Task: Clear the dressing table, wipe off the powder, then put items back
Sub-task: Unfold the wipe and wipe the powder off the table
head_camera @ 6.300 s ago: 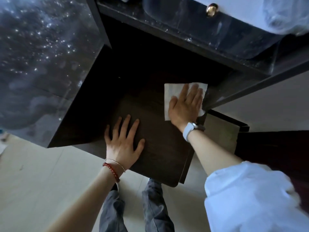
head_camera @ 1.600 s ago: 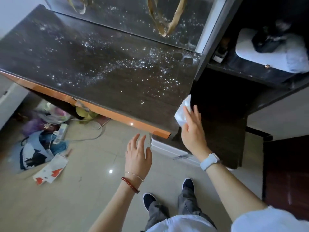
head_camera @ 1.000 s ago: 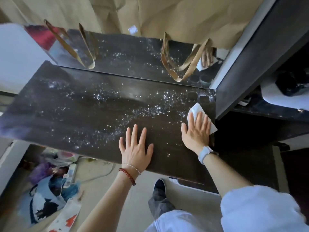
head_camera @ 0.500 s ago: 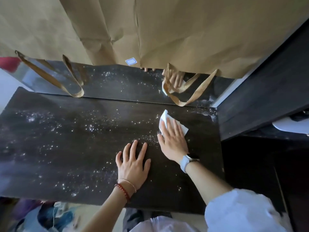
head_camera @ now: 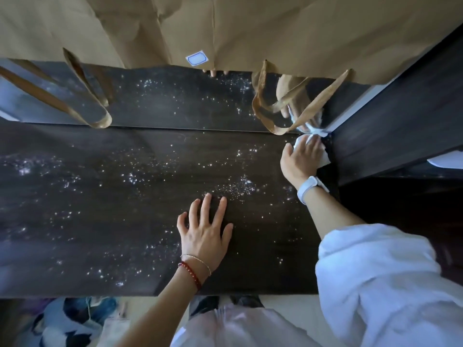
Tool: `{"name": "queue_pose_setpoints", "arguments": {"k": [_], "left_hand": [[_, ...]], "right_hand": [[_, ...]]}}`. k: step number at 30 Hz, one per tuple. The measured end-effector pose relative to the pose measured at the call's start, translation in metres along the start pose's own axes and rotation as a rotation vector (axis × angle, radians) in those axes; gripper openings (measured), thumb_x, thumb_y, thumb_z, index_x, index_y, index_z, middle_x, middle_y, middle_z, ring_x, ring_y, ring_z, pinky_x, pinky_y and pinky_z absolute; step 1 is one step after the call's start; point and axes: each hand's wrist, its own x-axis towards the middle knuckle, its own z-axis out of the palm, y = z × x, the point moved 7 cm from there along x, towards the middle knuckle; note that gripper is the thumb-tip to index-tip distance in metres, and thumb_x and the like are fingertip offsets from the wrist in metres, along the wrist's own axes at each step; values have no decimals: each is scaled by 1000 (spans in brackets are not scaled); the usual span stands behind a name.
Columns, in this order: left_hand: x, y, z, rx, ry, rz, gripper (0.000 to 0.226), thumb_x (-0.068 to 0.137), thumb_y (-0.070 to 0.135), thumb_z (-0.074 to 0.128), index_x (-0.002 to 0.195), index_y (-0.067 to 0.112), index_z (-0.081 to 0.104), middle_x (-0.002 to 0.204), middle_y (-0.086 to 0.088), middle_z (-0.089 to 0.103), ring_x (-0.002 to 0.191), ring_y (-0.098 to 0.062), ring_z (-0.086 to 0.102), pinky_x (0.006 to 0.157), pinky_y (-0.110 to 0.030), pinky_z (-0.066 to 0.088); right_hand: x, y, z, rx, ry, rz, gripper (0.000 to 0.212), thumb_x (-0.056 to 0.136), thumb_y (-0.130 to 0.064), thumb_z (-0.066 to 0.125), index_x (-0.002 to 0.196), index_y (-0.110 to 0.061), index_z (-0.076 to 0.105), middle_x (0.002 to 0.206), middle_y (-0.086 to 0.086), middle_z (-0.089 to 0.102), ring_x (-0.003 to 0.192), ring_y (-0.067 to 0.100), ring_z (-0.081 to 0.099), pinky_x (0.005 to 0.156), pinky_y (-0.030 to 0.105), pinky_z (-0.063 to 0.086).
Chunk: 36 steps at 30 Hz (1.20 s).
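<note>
The dark brown wood-grain surface (head_camera: 105, 196) of the dressing table fills most of the view, and scattered white powder specks (head_camera: 238, 187) glint across it, thickest in a patch just ahead of the left fingertips and in looser clusters toward the left side. No items stand on the surface.

The left hand (head_camera: 204, 237) lies flat near the front edge, palm down, fingers spread and gripping nothing; a red bead bracelet (head_camera: 191, 274) and a thin chain circle its wrist.

The right hand (head_camera: 302, 160) reaches to the far right back corner, where the surface meets the mirror (head_camera: 175, 101) and a dark wooden side panel (head_camera: 390, 121). Its fingers press down on a crumpled white tissue (head_camera: 323, 159), pinning it against the surface right in that corner; part of the tissue sticks out past the hand on the right and at the fingertips. The grip is a flattened press over the tissue rather than a closed fist. A white smartwatch (head_camera: 310, 189) sits on the wrist, and a loose white sleeve (head_camera: 375, 271) is pushed up the forearm.

Over the upper part of the mirror hangs a brown paper bag (head_camera: 275, 28) with tan ribbon handles (head_camera: 298, 108) dangling down; the mirror reflects the powdered surface and the right hand with its tissue.
</note>
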Motion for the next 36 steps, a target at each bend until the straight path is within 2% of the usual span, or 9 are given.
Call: {"name": "queue_pose_setpoints", "arguments": {"k": [2, 5, 8, 10, 13, 15, 20, 24, 36], "left_hand": [[0, -1, 0, 5, 10, 6, 55, 83, 51, 30, 132, 29, 40, 135, -8, 49, 121, -27, 33, 90, -53, 41], [-1, -2, 0, -9, 26, 0, 54, 83, 50, 31, 131, 30, 41, 135, -8, 49, 121, -26, 31, 91, -53, 40], [-1, 0, -1, 0, 41, -6, 54, 82, 51, 30, 131, 30, 41, 135, -8, 50, 121, -26, 31, 91, -52, 40], [-2, -1, -1, 6, 51, -15, 54, 82, 51, 31, 131, 30, 41, 135, -8, 50, 121, -26, 31, 92, -53, 40], [-2, 0, 1, 2, 56, -25, 54, 82, 50, 30, 131, 30, 40, 135, -9, 49, 123, -28, 34, 93, -53, 39], [-3, 1, 2, 4, 54, -28, 54, 83, 50, 29, 131, 29, 40, 135, -9, 49, 123, -31, 40, 94, -54, 38], [-2, 3, 1, -18, 76, -52, 54, 82, 49, 30, 131, 29, 40, 135, -10, 49, 124, -29, 34, 96, -54, 36], [-2, 3, 1, 9, 70, -50, 54, 81, 49, 31, 130, 29, 42, 133, -10, 50, 121, -31, 41, 94, -54, 38], [-2, 1, 3, -30, 82, -60, 55, 81, 50, 30, 131, 29, 41, 134, -11, 50, 123, -27, 29, 95, -56, 37]], "right_hand": [[-12, -24, 13, -8, -23, -99, 61, 90, -30, 22, 140, 6, 20, 150, 26, 15, 140, 34, 11, 116, 44, 5], [-51, -77, 32, 17, -75, -429, 59, 88, -28, 18, 136, 3, 30, 147, 24, 28, 136, 36, 24, 112, 50, 18], [-78, -100, 42, -24, -237, -653, 52, 95, -29, 20, 141, -7, 25, 152, 14, 21, 141, 28, 16, 115, 42, 10], [-74, -84, 33, -30, -210, -703, 52, 94, -30, 18, 139, -7, 30, 151, 13, 25, 140, 29, 20, 115, 43, 13], [-35, -18, 10, -70, -55, -498, 54, 90, -25, 18, 132, 2, 40, 143, 23, 37, 129, 40, 37, 109, 49, 27], [-11, 20, -10, -79, 6, -312, 58, 88, -26, 16, 130, 7, 37, 142, 26, 35, 127, 41, 36, 108, 48, 28], [11, 25, -26, -208, 3, -97, 65, 83, -30, 23, 130, 13, 32, 136, 29, 37, 121, 38, 37, 101, 46, 28], [19, 20, -18, -309, -54, -46, 65, 92, -33, 38, 132, 15, 24, 138, 30, 34, 123, 35, 32, 101, 43, 26], [-12, 34, -26, -361, -68, -97, 66, 93, -37, 37, 133, 14, 27, 129, 27, 42, 115, 37, 37, 94, 43, 33]]}}
